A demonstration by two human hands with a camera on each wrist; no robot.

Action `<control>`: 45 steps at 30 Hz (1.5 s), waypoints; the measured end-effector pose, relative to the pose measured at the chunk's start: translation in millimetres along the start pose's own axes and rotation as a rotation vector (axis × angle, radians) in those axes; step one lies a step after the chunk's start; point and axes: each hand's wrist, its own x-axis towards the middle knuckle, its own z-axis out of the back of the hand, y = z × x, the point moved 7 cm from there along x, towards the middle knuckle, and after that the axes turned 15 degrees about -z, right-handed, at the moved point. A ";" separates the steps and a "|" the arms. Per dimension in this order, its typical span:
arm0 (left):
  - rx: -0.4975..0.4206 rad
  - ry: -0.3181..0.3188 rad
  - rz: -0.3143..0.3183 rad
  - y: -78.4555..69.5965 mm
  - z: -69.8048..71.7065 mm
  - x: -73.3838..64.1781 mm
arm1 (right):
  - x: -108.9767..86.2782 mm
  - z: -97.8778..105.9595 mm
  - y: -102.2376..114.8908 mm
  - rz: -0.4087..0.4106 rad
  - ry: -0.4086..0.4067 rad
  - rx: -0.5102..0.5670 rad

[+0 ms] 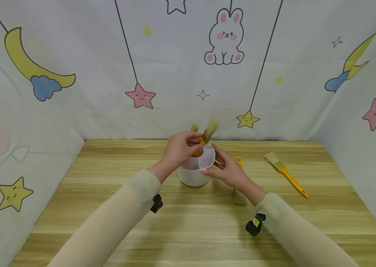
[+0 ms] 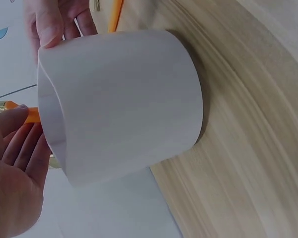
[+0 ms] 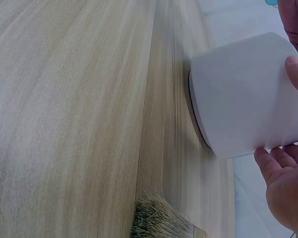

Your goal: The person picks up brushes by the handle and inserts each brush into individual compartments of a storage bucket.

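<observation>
A white divided holder stands upright on the wooden table. My left hand pinches a paintbrush by its orange handle, bristles up, with the handle's lower end inside the holder's rim. Behind that hand, the bristles of a second paintbrush poke up; its lower part is hidden. My right hand grips the holder's right side, thumb on the near wall and fingers round the far side. In the left wrist view, the holder's plain wall fills the middle.
One paintbrush lies under my right wrist, partly covered, its bristles toward me. Farther right on the table lies another paintbrush at a slant. A white cloth printed with stars and a rabbit hangs behind the table and along its sides.
</observation>
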 end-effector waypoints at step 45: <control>0.153 0.096 0.028 -19.5 13.9 -10.0 | 0.9 1.3 -3.4 0.003 -0.014 -0.014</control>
